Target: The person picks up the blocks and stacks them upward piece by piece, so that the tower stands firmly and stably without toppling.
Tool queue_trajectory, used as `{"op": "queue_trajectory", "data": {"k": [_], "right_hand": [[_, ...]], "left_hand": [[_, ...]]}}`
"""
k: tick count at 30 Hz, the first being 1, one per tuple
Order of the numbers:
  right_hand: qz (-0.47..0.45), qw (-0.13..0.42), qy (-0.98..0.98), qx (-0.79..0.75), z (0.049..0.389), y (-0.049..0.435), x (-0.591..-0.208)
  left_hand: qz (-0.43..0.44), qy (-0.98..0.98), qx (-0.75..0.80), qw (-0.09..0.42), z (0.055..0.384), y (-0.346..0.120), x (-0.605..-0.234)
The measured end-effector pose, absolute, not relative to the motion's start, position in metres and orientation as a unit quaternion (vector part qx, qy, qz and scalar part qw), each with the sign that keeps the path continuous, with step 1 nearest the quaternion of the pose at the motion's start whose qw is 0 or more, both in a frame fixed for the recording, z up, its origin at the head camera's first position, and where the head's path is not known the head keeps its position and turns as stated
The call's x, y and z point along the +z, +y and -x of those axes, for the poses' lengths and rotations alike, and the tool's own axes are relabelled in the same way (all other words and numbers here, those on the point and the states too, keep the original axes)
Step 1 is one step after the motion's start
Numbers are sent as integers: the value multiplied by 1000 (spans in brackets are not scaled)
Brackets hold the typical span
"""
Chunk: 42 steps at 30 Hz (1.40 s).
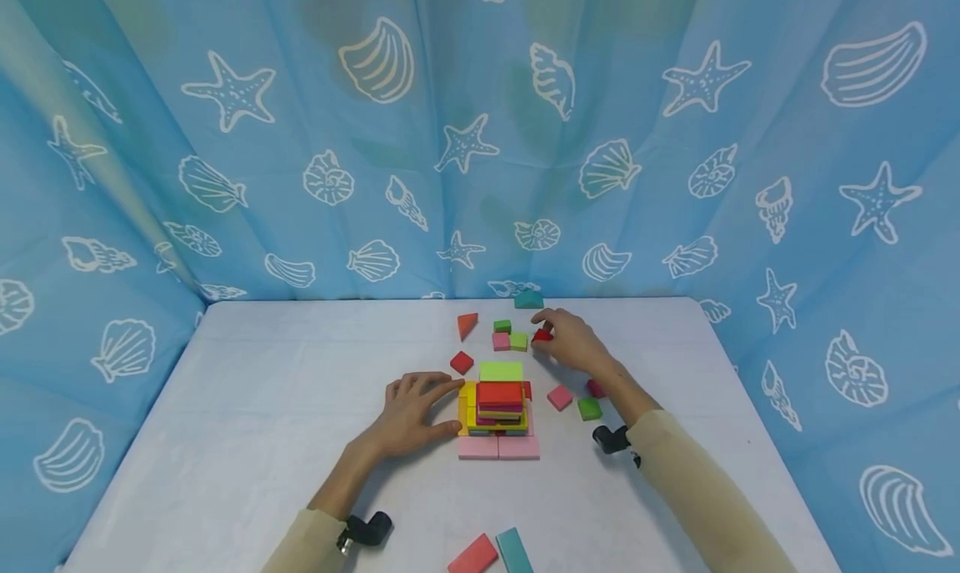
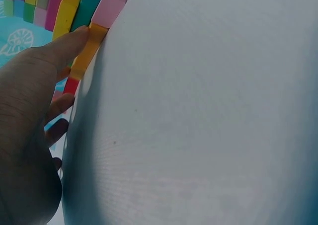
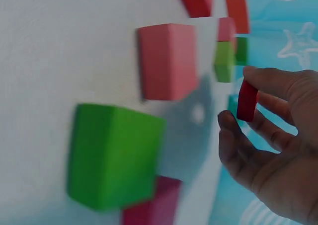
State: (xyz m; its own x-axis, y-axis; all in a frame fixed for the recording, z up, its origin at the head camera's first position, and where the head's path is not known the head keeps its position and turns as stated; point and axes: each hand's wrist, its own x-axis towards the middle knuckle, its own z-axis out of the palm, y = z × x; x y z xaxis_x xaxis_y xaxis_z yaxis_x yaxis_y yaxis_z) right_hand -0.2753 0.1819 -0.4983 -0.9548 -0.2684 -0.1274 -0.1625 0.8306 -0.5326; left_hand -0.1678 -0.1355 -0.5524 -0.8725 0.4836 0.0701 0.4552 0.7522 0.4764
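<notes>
A stacked structure of coloured blocks (image 1: 500,396) stands mid-table, with a yellow layer low down, a red block higher up and pink blocks (image 1: 498,448) along its front. My left hand (image 1: 408,416) rests at its left side, fingers extended. In the left wrist view, the thumb (image 2: 69,46) touches the structure by an orange block (image 2: 90,51). Behind and right of the structure, my right hand (image 1: 573,341) pinches a small red block (image 3: 247,101) in its fingers, over several loose blocks. Nearest to it are a light green block (image 1: 518,341) and a pink block (image 1: 501,341).
Right of the structure lie a pink block (image 1: 559,398), a green block (image 1: 589,409) and a dark pink block (image 1: 596,388). An orange triangle (image 1: 467,324) and teal block (image 1: 528,299) sit farther back. A red block (image 1: 472,554) and teal block (image 1: 514,550) lie in front.
</notes>
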Motion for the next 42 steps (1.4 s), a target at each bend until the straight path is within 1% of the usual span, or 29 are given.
{"op": "queue_trajectory", "data": {"k": [4,8,12,16,24,30,42], "right_hand": [[134,77,934,-322,263,183,-476],[175,63,908,-376,241,177,-451],[220,78,892,-388,217,168,-433],[250,100,889,-370,204,161,-427],[259,113,890,-357,200,157,-431],[267,109,888,-357,200,156,-432],[280,115,885,-353,203,157,-431]], "left_hand": [[-247,937,245,29,167,-136,-552],[-244,939,241,36,167,-136,-551],[-244,939,239,34,168,-136,-551],[-244,938,244,33,168,-136,-550],[-244,938,242,41,167,-135,-551],[-245,939,240,32,167,-135,-553],[-251,938,237,33,168,-135,-553]]}}
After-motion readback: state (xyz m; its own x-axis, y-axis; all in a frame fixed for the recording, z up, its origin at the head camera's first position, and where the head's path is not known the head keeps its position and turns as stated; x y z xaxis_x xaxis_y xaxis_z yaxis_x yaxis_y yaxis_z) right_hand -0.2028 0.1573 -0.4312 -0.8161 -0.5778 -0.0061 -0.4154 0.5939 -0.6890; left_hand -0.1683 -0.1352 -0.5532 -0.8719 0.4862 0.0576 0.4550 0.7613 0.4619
